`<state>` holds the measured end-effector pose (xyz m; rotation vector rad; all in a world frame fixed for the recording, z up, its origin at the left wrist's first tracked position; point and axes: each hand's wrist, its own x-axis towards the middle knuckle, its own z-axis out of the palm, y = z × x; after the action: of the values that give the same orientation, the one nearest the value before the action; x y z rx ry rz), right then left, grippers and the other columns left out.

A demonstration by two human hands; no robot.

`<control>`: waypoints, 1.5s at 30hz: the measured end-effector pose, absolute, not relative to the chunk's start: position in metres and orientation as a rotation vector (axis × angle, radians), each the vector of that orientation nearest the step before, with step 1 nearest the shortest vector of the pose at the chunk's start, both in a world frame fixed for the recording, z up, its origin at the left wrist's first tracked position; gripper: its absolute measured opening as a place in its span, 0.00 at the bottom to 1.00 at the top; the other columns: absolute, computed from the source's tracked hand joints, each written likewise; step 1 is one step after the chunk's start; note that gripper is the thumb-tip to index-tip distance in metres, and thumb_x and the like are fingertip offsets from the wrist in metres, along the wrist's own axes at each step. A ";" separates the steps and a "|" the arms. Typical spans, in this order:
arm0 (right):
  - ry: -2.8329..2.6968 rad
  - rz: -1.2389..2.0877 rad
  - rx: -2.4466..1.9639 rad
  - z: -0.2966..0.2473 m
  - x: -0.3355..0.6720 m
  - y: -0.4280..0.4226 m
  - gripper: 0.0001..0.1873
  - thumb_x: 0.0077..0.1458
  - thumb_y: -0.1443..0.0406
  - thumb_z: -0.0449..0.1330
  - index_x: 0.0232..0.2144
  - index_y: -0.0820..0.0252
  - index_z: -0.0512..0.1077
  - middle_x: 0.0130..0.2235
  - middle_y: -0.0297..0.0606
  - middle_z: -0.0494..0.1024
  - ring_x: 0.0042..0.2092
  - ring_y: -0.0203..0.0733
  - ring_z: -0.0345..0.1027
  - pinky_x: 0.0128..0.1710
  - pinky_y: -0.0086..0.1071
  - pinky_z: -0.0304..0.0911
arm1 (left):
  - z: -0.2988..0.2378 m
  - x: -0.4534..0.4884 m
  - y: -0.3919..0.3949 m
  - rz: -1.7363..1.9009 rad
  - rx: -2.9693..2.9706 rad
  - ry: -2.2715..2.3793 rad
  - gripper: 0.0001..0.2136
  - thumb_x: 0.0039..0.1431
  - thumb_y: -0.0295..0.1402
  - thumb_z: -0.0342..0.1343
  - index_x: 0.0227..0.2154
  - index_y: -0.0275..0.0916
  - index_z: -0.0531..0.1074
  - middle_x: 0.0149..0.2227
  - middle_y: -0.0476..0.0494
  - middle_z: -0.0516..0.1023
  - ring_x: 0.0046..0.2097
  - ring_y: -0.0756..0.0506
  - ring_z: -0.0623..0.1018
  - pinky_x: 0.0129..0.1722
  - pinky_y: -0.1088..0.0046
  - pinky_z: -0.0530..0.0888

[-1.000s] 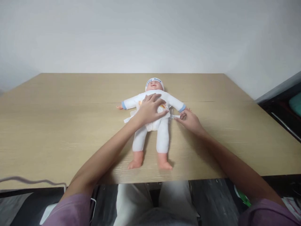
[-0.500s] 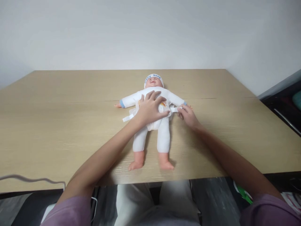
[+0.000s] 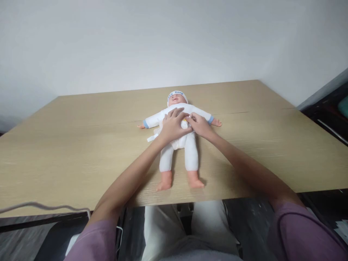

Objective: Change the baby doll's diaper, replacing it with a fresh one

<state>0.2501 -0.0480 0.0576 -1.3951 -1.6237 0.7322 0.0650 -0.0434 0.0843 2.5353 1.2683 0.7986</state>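
A baby doll [image 3: 191, 156] in white clothing lies on its back, head away from me, arms spread and feet towards me. A white diaper [image 3: 179, 143] is around its hips. My left hand [image 3: 173, 127] lies with fingers spread across the diaper's front on the belly. Close against its thumb, my right hand [image 3: 200, 125] has its fingers pinched at the diaper's right side, on a fastening tab mostly hidden by the fingers. On the left, another white tab [image 3: 152, 137] sticks out loose beside the doll's hip.
The doll rests on a light wooden table [image 3: 81, 145], its feet near the front edge. A pale cable [image 3: 43, 206] runs along the front left edge. A white wall [image 3: 163, 43] stands behind. Dark shelving [image 3: 323, 116] is at the right.
My right hand has moved left, bringing the tab from out beside the hip onto the diaper's front. My left hand stays on the belly. The camera view has shifted slightly.
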 end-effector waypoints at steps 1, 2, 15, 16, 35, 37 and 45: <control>-1.616 0.729 -1.363 0.056 0.250 -0.053 0.14 0.69 0.52 0.59 0.34 0.51 0.65 0.34 0.31 0.75 0.39 0.44 0.70 0.43 0.37 0.67 | 0.084 0.065 -0.043 0.802 2.530 1.267 0.23 0.61 0.47 0.68 0.58 0.50 0.78 0.75 0.39 0.69 0.77 0.27 0.64 0.74 0.35 0.63; -1.616 0.704 -1.323 0.054 0.251 -0.060 0.14 0.69 0.50 0.59 0.37 0.51 0.67 0.38 0.34 0.78 0.41 0.45 0.72 0.46 0.38 0.70 | 0.083 0.065 -0.043 0.803 2.527 1.266 0.23 0.62 0.47 0.68 0.58 0.50 0.79 0.75 0.39 0.70 0.77 0.27 0.63 0.74 0.35 0.62; -1.996 0.316 -1.019 0.035 0.260 -0.101 0.32 0.78 0.52 0.50 0.77 0.52 0.62 0.77 0.46 0.67 0.78 0.55 0.57 0.80 0.59 0.51 | 0.085 0.073 -0.053 0.870 2.399 1.399 0.23 0.61 0.41 0.70 0.59 0.52 0.79 0.74 0.45 0.73 0.75 0.28 0.66 0.73 0.41 0.65; -1.997 0.316 -1.007 0.034 0.260 -0.101 0.32 0.78 0.52 0.50 0.77 0.53 0.62 0.77 0.46 0.67 0.79 0.54 0.57 0.80 0.58 0.51 | 0.085 0.073 -0.051 0.886 2.397 1.384 0.23 0.60 0.41 0.70 0.59 0.51 0.79 0.73 0.45 0.74 0.75 0.28 0.66 0.73 0.42 0.65; -1.955 0.087 -1.030 0.044 0.263 -0.100 0.25 0.76 0.54 0.54 0.68 0.51 0.72 0.69 0.47 0.75 0.70 0.59 0.68 0.73 0.59 0.60 | 0.042 -0.042 -0.076 1.301 2.429 1.188 0.17 0.82 0.41 0.50 0.50 0.43 0.84 0.53 0.41 0.87 0.58 0.39 0.83 0.65 0.52 0.73; -1.881 0.007 -1.073 0.055 0.254 -0.099 0.18 0.75 0.56 0.55 0.59 0.53 0.76 0.59 0.48 0.81 0.62 0.59 0.73 0.67 0.57 0.64 | 0.043 -0.041 -0.076 1.257 2.434 1.262 0.18 0.82 0.41 0.48 0.47 0.41 0.83 0.48 0.39 0.86 0.54 0.38 0.82 0.61 0.53 0.74; -2.106 0.167 -1.119 0.110 0.192 -0.071 0.10 0.72 0.61 0.56 0.38 0.55 0.74 0.37 0.40 0.80 0.44 0.49 0.72 0.47 0.41 0.63 | 0.038 -0.053 -0.068 0.865 2.436 1.578 0.11 0.77 0.41 0.53 0.41 0.41 0.74 0.46 0.35 0.83 0.52 0.33 0.77 0.61 0.50 0.73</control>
<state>0.1918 -0.0705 0.1099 -1.1193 -2.1057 0.1675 -0.0526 -0.0677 0.0376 2.4362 1.5785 0.8652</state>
